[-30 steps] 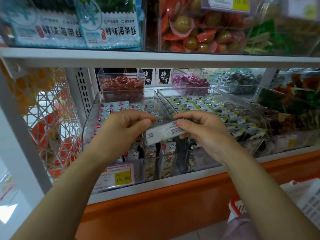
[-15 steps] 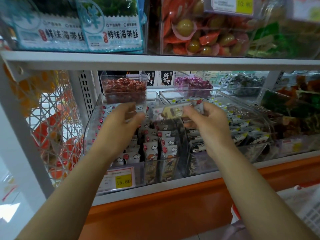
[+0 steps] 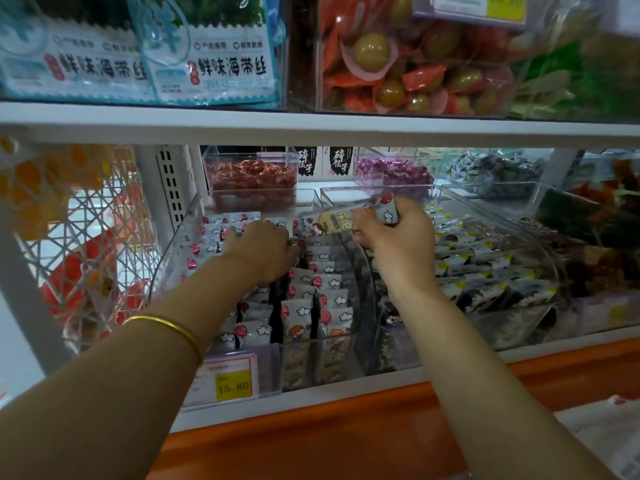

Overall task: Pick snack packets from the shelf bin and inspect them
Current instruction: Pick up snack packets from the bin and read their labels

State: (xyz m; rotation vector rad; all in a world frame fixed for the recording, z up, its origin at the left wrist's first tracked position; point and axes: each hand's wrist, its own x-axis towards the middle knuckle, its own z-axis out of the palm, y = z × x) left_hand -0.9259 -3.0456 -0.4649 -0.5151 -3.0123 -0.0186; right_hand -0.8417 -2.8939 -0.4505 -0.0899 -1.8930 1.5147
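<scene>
A clear shelf bin [image 3: 173,251] holds rows of small white snack packets [image 3: 327,303] printed with red dots and clouds. My right hand [image 3: 398,237] is shut on one such snack packet [image 3: 332,221], held flat above the bin's back part. My left hand [image 3: 263,251] lies palm down inside the bin on the stacked packets, fingers curled among them; whether it grips one is hidden. A gold bangle sits on my left forearm.
A second clear bin [image 3: 540,244] of dark packets stands to the right. Behind are tubs of red candy [image 3: 252,178] and purple candy [image 3: 394,171]. A shelf board [image 3: 311,126] overhangs close above. A yellow price tag [image 3: 232,386] marks the bin front. A wire rack [image 3: 90,244] is on the left.
Both hands moved forward from the shelf front into the bin. My left hand let go of the shared packet and dropped onto the stacked packets; my right hand kept the packet.
</scene>
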